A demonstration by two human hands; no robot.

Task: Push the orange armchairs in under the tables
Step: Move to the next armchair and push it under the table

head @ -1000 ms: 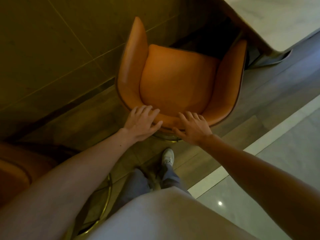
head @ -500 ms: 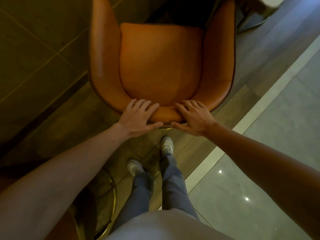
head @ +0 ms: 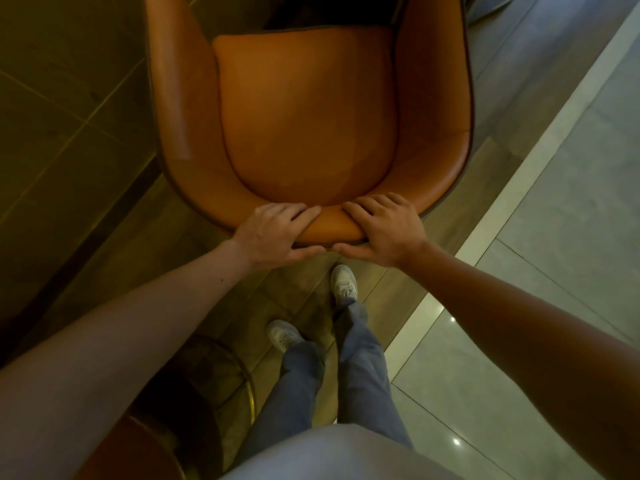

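The orange armchair (head: 308, 133) is filling more of the view than a second ago, its front now reaching the dark space at the top, so the push is likely advancing. The left hand (head: 273, 233) and right hand (head: 382, 228) are pressing on the backrest's top edge, fingers draped over it, loosely spread, thumbs behind.

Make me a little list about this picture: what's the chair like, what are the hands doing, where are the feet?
chair: orange armchair, seat empty
left hand: left hand gripping the top of the backrest
right hand: right hand gripping the backrest beside it
feet: pale shoes on the floor behind the chair
floor: wood planks, grey tiles to the right
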